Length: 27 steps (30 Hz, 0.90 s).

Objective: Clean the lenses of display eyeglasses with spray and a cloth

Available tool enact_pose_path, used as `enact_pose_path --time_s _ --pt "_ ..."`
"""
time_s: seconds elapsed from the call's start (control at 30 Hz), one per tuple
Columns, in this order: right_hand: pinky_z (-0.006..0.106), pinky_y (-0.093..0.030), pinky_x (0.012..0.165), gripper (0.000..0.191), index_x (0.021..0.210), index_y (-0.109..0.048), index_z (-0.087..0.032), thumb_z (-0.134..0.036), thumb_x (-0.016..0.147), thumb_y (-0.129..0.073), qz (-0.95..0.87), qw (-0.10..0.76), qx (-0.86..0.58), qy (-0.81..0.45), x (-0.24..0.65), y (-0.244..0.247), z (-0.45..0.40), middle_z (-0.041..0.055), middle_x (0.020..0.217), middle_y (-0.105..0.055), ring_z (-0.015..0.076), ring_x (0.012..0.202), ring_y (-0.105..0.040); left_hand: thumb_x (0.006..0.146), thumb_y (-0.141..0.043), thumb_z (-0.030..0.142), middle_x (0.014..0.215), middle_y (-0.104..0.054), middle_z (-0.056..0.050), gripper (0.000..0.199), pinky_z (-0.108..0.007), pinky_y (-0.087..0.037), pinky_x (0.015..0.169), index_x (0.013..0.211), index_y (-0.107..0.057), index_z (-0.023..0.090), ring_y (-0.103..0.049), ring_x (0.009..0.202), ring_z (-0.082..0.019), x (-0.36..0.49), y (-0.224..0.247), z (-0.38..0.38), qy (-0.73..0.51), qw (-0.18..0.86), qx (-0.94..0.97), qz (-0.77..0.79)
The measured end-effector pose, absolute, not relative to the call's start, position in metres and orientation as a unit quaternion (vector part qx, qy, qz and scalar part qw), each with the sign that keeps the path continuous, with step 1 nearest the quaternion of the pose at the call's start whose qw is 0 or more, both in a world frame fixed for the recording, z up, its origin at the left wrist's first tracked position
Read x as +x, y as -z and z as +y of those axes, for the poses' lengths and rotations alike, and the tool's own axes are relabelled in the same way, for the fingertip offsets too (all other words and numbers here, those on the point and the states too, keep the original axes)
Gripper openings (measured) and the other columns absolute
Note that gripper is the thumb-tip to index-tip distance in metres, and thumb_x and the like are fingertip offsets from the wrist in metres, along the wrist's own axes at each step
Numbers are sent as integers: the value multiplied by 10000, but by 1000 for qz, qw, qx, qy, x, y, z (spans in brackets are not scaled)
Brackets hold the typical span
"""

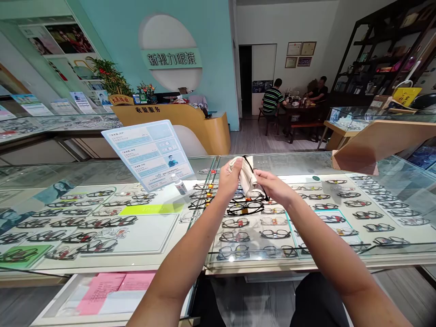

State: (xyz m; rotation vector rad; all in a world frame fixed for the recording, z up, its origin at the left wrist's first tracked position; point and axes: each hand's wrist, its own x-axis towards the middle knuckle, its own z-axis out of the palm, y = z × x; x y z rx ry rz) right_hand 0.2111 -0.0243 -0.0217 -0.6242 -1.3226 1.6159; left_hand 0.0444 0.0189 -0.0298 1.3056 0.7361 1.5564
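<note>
My left hand (230,178) is closed on a cream wiping cloth (248,178), which is bunched over part of a pair of dark-framed eyeglasses. My right hand (273,185) pinches the eyeglasses (262,192) from the other side, and one dark temple hangs below its fingers. Both hands are close together above the glass counter. The lenses are mostly hidden by the cloth and fingers. Under the hands, more black-framed glasses (245,208) lie in rows; whether these rest on or beneath the glass I cannot tell.
A glass display counter (211,268) full of eyeglasses spans the front. On it stand a printed sign (148,154), a small white bottle (180,185) and a wooden panel (384,141). An open drawer (54,313) holds pink papers. Two people sit at a far table (299,109).
</note>
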Motion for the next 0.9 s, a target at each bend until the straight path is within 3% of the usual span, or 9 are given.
enact_pose_path --time_s 0.17,0.23,0.3,0.37,0.4,0.5,0.57,0.67,0.9 --pt "304 -519 896 430 986 -779 -225 -574 776 -918 -512 533 -251 -626 229 14 -18 50 1007 -735 201 1019 -652 746 -875 473 932 -732 -41 534 -272 -522 666 1150 -661 197 -658 726 -155 33 23 33 -668 532 450 262" --pt "307 -535 905 390 964 -766 -227 -561 811 -895 -506 548 -230 -625 236 12 -16 59 1023 -754 209 1051 -676 725 -836 353 833 -650 21 473 -219 -431 563 1136 -639 224 -535 597 -94 30 21 34 -673 532 448 252" --pt "297 -538 907 336 912 -733 -230 -534 857 -865 -507 556 -211 -624 239 12 -15 50 1003 -764 194 1026 -691 793 -778 359 703 -486 74 376 -198 -301 489 1123 -636 247 -364 508 -73 28 22 30 -673 509 476 249" --pt "288 -535 915 314 912 -711 -236 -521 889 -840 -514 559 -206 -617 240 14 -13 34 993 -772 172 975 -694 910 -708 452 654 -375 73 238 -219 -272 481 963 -640 230 -302 502 -88 27 23 26 -670 434 539 270" --pt "292 -533 922 309 930 -708 -240 -524 904 -826 -523 557 -210 -610 240 15 -13 27 986 -773 167 952 -693 950 -680 501 655 -374 57 317 -234 -319 505 833 -608 214 -334 525 -99 27 24 23 -669 366 577 291" --pt "321 -523 952 313 933 -693 -243 -546 950 -767 -584 542 -236 -556 242 18 -8 18 943 -769 175 927 -691 936 -736 587 803 -571 -24 499 -309 -525 747 679 -554 200 -581 757 -164 28 26 18 -645 120 675 337" --pt "340 -513 958 342 894 -681 -239 -569 964 -737 -636 538 -260 -489 245 20 -5 18 904 -757 188 920 -685 880 -805 627 1108 -709 -101 444 -384 -565 949 971 -719 201 -681 1061 -253 28 26 17 -603 23 726 328" --pt "353 -504 929 389 861 -678 -233 -605 974 -701 -691 518 -294 -408 253 20 -2 19 883 -740 200 897 -667 879 -794 676 1461 -664 -176 806 -463 -543 1106 1498 -574 209 -632 1357 -323 29 28 18 -544 -27 781 304" --pt "368 -505 905 440 835 -660 -212 -626 984 -665 -728 459 -293 -416 265 9 -10 33 822 -759 198 844 -677 897 -799 631 1439 -699 -156 787 -459 -552 1130 1533 -567 230 -682 1316 -308 28 30 19 -534 -84 802 253"
